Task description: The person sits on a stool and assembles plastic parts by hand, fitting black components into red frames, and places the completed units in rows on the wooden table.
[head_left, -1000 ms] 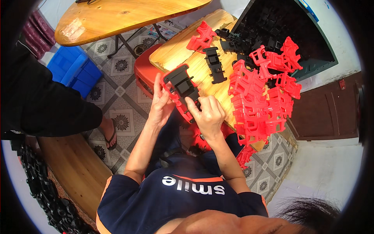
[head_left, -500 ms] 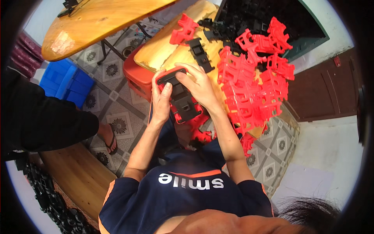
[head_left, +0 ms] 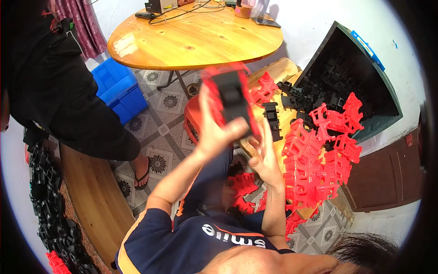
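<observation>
My left hand [head_left: 216,134] grips a red plastic frame with a black plastic insert [head_left: 230,91], raised in front of me and blurred by motion. Its thumb lies across the black insert. Just right of the part's lower edge, my right hand [head_left: 267,162] has its fingers apart and holds nothing. Whether its fingertips touch the part I cannot tell. Beyond that hand, a loose black insert [head_left: 271,121] lies on the wooden bench top. A heap of red plastic frames [head_left: 308,169] covers the right side of this surface, and another red frame [head_left: 264,89] sits farther back.
A tilted dark bin [head_left: 340,86] of black parts stands behind the red heap. An oval wooden table [head_left: 196,43] is ahead, near a blue crate [head_left: 123,98] and red stool [head_left: 191,116]. At left are a person in black [head_left: 86,105] and black parts [head_left: 48,201] along a bench [head_left: 93,192].
The red and black part has gone up and away from my body in my left hand. My right hand has let go of it. The view has tilted up, showing more table.
</observation>
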`<action>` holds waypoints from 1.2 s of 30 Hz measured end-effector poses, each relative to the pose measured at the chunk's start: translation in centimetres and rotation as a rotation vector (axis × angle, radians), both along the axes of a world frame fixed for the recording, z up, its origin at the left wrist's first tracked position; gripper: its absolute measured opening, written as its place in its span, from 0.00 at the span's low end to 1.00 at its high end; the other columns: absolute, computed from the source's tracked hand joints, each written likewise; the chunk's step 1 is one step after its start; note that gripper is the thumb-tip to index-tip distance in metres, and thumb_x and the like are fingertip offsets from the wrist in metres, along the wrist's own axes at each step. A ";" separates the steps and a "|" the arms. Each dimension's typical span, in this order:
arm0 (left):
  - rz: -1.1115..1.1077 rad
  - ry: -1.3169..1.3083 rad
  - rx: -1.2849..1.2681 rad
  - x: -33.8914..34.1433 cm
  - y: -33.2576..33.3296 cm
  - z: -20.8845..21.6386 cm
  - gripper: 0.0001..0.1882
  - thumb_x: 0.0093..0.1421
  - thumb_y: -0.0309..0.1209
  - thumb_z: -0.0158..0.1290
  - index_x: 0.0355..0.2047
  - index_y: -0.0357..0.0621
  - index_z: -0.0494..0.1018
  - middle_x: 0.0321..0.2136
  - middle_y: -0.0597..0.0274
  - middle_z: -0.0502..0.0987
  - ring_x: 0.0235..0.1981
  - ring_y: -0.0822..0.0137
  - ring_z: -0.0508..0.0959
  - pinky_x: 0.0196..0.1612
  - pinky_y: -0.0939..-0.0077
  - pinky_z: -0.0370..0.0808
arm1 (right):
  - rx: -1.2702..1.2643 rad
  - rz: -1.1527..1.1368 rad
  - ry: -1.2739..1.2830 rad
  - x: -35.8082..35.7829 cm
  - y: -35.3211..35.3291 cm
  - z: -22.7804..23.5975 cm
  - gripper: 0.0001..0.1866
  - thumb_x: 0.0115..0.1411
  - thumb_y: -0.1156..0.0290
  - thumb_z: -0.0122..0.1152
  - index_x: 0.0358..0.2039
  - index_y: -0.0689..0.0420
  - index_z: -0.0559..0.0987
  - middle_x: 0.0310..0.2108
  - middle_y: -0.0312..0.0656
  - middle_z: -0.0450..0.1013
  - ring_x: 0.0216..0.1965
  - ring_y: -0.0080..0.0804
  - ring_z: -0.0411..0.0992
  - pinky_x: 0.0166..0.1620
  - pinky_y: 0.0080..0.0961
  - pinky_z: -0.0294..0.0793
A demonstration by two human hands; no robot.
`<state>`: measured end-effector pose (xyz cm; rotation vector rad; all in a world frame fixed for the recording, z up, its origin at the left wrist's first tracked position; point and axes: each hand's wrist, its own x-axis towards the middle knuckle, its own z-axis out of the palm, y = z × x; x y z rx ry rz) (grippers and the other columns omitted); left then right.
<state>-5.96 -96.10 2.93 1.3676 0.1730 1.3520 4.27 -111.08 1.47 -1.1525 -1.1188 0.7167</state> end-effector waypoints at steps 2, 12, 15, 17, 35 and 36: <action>0.052 -0.062 -0.239 0.4 6.1 4.6 0.48 0.49 0.35 0.67 0.64 0.45 0.49 0.51 0.56 0.70 0.46 0.61 0.76 0.45 0.65 0.78 | -0.056 -0.139 -0.010 0.9 -1.3 0.7 0.59 0.52 0.42 0.68 0.71 0.58 0.44 0.70 0.51 0.46 0.68 0.47 0.52 0.65 0.44 0.59; -0.063 0.077 -0.755 0.3 45.7 4.7 0.17 0.48 0.33 0.71 0.36 0.45 0.76 0.32 0.58 0.82 0.29 0.56 0.83 0.34 0.53 0.83 | -0.283 -0.518 -0.045 4.1 -1.8 -3.4 0.24 0.63 0.67 0.61 0.57 0.62 0.72 0.55 0.49 0.70 0.55 0.36 0.70 0.54 0.28 0.70; 0.046 0.079 -0.687 1.6 44.2 5.3 0.25 0.46 0.35 0.73 0.41 0.43 0.73 0.35 0.54 0.81 0.31 0.52 0.83 0.31 0.47 0.83 | -0.381 -0.681 -0.479 7.1 1.2 -4.8 0.29 0.59 0.63 0.65 0.58 0.60 0.70 0.56 0.57 0.66 0.57 0.49 0.66 0.57 0.40 0.67; 0.364 -0.030 -0.593 2.5 40.5 6.0 0.34 0.49 0.37 0.70 0.51 0.39 0.66 0.46 0.44 0.75 0.41 0.53 0.80 0.37 0.48 0.80 | -0.560 -0.937 -0.905 8.0 3.8 -5.4 0.34 0.56 0.59 0.66 0.60 0.60 0.68 0.57 0.52 0.66 0.56 0.52 0.65 0.58 0.44 0.65; 0.028 0.170 -0.450 13.8 10.4 -11.7 0.36 0.58 0.35 0.57 0.64 0.44 0.55 0.61 0.50 0.59 0.60 0.50 0.63 0.59 0.50 0.62 | -0.290 -0.621 -1.116 15.0 15.2 -5.8 0.20 0.44 0.70 0.72 0.39 0.52 0.76 0.49 0.48 0.70 0.49 0.49 0.69 0.52 0.39 0.68; -0.105 0.214 -0.676 11.2 8.1 -8.2 0.38 0.63 0.43 0.54 0.67 0.47 0.50 0.62 0.55 0.58 0.61 0.55 0.62 0.58 0.56 0.65 | -0.137 -0.663 -0.961 14.1 14.1 -5.5 0.19 0.45 0.70 0.73 0.38 0.55 0.76 0.49 0.49 0.71 0.49 0.48 0.71 0.50 0.38 0.71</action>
